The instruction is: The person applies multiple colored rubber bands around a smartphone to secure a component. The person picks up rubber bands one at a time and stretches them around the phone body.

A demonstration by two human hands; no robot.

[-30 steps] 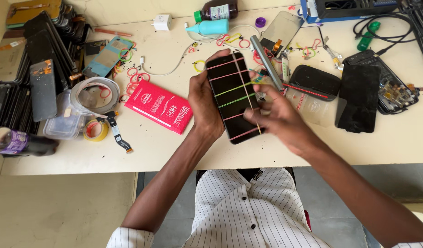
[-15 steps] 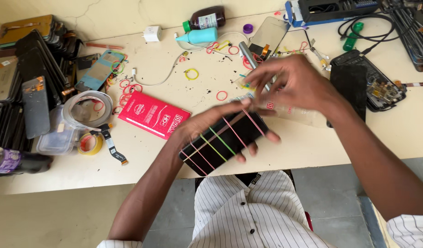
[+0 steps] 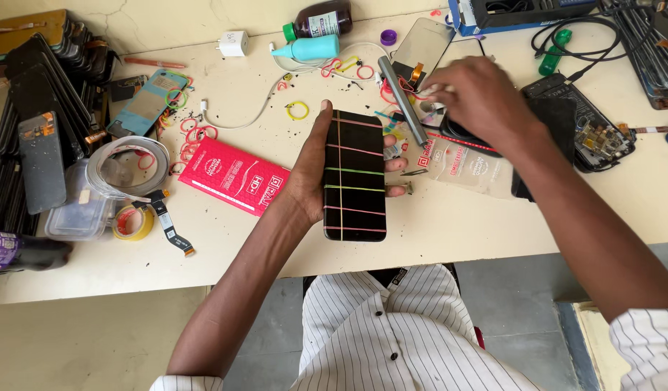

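I keep my left hand [image 3: 309,181] wrapped around the flat black glossy smartphone [image 3: 354,176], thumb and fingers gripping its edges above the cream table [image 3: 450,224], so the thin coloured rubber bands [image 3: 353,190] stay taut. My right hand [image 3: 479,98] reaches with curled, close-set fingers among loose elastic rings; what they pinch, I cannot tell.

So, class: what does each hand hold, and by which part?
The left hand grips the rubber-banded black phone by its long edges. The right hand reaches among rubber bands; its hold cannot be told.
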